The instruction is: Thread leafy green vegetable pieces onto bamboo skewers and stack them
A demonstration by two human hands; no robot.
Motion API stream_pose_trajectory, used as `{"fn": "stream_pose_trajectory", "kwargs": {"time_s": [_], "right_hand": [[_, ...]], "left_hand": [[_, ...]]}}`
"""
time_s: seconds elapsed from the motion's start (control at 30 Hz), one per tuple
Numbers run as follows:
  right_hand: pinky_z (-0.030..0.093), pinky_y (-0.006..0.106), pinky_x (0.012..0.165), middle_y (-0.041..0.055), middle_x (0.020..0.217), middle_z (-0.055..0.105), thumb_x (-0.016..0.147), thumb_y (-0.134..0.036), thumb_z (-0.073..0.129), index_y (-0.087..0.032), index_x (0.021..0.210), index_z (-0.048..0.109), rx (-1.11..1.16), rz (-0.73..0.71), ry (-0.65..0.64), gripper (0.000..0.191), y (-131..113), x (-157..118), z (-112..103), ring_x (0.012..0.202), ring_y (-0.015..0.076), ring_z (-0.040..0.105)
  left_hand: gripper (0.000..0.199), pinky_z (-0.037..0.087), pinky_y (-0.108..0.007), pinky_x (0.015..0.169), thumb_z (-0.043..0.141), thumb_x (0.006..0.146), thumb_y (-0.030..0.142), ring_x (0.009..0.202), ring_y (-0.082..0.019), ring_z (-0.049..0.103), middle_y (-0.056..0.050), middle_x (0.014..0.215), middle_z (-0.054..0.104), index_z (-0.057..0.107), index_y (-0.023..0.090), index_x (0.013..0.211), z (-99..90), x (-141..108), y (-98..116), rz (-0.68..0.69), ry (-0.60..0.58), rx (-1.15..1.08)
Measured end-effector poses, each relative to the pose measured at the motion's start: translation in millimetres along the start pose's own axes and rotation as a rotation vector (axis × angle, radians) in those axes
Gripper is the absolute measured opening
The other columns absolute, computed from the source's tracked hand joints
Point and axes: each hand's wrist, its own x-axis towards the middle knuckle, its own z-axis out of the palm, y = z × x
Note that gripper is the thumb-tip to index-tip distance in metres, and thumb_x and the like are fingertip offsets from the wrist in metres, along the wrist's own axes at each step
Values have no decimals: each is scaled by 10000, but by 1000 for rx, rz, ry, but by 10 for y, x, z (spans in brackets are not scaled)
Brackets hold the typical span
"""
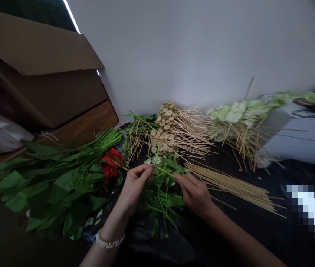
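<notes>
My left hand (137,184), with a beaded bracelet at its wrist, pinches a green leafy stem (156,156) between thumb and fingers. My right hand (193,191) is closed on a thin wooden skewer (166,171), whose far end meets the stem at my left fingertips. Whether the skewer has pierced the stem I cannot tell. Below both hands lies a loose heap of leafy greens (164,202). Just right of my right hand a bundle of bare skewers (235,185) is spread out on black plastic (168,246).
Behind my hands are stacked skewers of pale round slices (165,124). Skewered cabbage leaves (236,112) lie to the right. A large bunch of leafy greens (62,181) and a red bag (111,163) lie left, below a cardboard box (43,89). A white wall (196,52) stands behind.
</notes>
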Motion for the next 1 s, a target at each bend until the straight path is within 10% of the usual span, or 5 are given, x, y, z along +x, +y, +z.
{"fn": "stream_pose_trajectory", "kwargs": {"time_s": [1.0], "right_hand": [[545,235,674,71,838,671,912,-59,416,-156,1257,581,1,-47,11,394,-13,-15,30,739,144,661]], "left_hand": [[180,465,-240,650,732,723,328,656,-144,600,-41,732,711,760,152,747,88,22,-24,56,-181,175]]}}
